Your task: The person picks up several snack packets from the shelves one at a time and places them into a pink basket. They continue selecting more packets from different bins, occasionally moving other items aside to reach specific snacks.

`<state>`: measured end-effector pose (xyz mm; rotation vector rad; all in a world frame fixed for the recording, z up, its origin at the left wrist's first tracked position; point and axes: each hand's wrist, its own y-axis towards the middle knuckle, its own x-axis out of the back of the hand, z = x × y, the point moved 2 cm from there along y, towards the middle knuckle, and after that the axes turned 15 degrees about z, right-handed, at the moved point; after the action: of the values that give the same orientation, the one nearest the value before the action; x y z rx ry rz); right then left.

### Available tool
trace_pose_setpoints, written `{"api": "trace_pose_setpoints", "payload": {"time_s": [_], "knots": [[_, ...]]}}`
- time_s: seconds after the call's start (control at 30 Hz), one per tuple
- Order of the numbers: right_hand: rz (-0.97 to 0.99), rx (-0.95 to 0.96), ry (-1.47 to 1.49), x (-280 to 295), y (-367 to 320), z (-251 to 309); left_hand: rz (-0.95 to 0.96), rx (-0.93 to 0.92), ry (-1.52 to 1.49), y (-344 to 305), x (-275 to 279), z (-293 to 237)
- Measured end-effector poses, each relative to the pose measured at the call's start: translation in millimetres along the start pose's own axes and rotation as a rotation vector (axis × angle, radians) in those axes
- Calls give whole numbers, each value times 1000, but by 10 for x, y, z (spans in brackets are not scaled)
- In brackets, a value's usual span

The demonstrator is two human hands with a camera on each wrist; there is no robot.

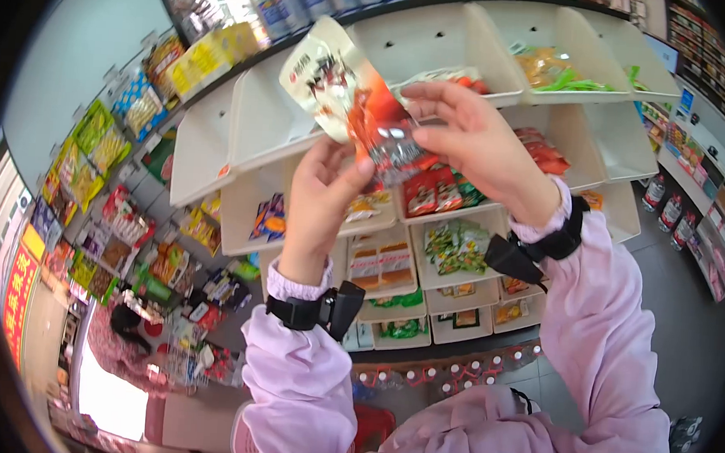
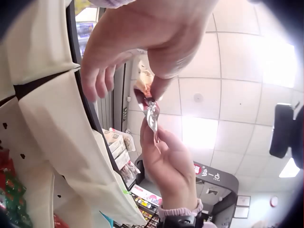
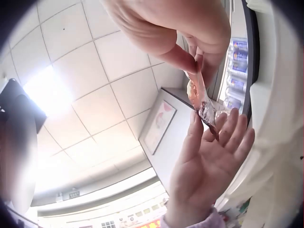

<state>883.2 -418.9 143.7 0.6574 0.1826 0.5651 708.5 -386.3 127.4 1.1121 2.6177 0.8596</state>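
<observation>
A glossy snack pouch [image 1: 328,79], cream at the top with a red-orange picture and a silvery, see-through lower part, is held up in front of the shelves in the head view. My right hand [image 1: 476,138] pinches its right edge between thumb and fingers. From the lower left, my left hand [image 1: 323,195] holds the pouch with the thumb in front and the fingers behind. Seen edge-on in the right wrist view, the pouch [image 3: 194,92] is thin, and several fingers of the left hand [image 3: 206,164] spread out beside it.
White tiered bins [image 1: 451,278] with packaged snacks fill the space behind the hands. Blue-and-white cans [image 1: 301,3] line the top ledge. Bagged snacks [image 1: 94,139] hang on the left. Bottles [image 1: 453,373] stand along the bottom, and a person [image 1: 119,344] is at lower left.
</observation>
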Motion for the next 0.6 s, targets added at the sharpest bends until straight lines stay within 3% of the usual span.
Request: {"api": "trace_pose_setpoints", "payload": {"time_s": [0.07,0.33,0.43,0.53,0.6], "knots": [[36,-44,-20,-265,-97,-296,-36,58,-104,-460,9,-23],[328,-558,562,-1674,-697,-1889,-346,277,-209,-2791,276,407],[433,-867,541,-2340,-1023,-2346,-595,386,-357,-3753,160,473],[660,-830,471,-2971,-1586,-3009,-800,508,-534,-4670,-118,523],[686,-981,549,-3330,-1837,-3141,-898,554,-615,-5212,-297,566]]}}
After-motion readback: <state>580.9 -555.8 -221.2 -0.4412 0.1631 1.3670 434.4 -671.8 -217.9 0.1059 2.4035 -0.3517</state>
